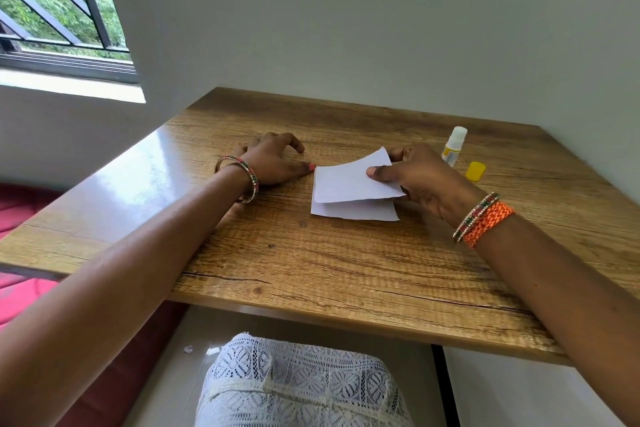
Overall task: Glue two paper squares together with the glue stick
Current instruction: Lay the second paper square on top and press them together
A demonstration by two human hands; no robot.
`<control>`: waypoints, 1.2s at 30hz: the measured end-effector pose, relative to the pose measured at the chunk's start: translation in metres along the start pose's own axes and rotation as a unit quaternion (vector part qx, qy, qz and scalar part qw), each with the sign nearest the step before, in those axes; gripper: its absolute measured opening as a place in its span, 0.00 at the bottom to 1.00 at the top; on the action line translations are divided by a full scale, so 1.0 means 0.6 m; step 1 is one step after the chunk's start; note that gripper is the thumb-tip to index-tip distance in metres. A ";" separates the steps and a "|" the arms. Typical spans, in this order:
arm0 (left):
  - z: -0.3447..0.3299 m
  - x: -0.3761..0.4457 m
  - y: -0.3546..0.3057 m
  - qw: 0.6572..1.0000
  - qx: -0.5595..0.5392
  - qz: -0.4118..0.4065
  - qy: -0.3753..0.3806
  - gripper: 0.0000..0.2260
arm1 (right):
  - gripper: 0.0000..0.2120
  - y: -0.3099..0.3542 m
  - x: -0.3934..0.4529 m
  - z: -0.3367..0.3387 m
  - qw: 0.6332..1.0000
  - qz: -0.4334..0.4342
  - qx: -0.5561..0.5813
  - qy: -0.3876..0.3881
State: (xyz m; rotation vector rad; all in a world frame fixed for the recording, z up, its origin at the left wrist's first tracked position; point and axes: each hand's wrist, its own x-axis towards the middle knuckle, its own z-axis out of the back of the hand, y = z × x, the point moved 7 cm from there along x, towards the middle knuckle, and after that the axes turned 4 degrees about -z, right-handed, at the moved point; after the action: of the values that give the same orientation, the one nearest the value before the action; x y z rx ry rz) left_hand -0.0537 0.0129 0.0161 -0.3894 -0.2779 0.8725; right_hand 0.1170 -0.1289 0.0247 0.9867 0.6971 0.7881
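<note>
Two white paper squares lie near the middle of the wooden table (346,270). The lower square (353,211) is flat on the wood. My right hand (419,180) pinches the upper square (346,180) at its right side, thumb on top, holding it tilted just above the lower one. My left hand (273,159) rests palm down on the table to the left of the papers, its thumb tip touching their left edge, holding nothing. The uncapped glue stick (454,146) stands upright behind my right hand, and its yellow cap (475,171) lies beside it.
A grey wall runs along the table's far and right edges. A window with dark bars is at the upper left. A red cushion lies below the table's left edge. My lap in white lace shows under the near edge.
</note>
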 end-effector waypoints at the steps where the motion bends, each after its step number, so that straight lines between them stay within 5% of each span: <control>1: 0.000 0.000 0.000 1.000 0.002 0.001 0.001 0.20 | 0.18 -0.001 0.001 0.000 1.000 -0.001 -0.001 0.001; 16: -0.002 -0.007 -0.003 0.997 -0.072 -0.002 0.016 0.13 | 0.17 -0.004 -0.002 -0.004 1.000 0.001 -0.006 -0.001; 22: 0.020 -0.019 -0.034 0.980 -0.160 -0.085 -0.076 0.06 | 0.15 -0.003 -0.005 -0.005 1.000 0.002 -0.004 0.000; 26: 0.016 -0.025 -0.045 0.982 -0.154 -0.111 -0.012 0.04 | 0.16 -0.003 -0.007 -0.005 1.000 0.005 -0.008 -0.002; 36: -0.011 -0.039 -0.061 0.976 -0.061 -0.173 0.119 0.17 | 0.19 0.001 -0.011 -0.007 0.998 0.012 -0.042 -0.041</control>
State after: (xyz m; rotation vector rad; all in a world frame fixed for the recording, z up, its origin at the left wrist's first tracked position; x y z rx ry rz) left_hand -0.0401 -0.0284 0.0245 -0.5366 -0.1701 0.4631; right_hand 0.1098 -0.1323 0.0246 0.9479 0.5779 0.7859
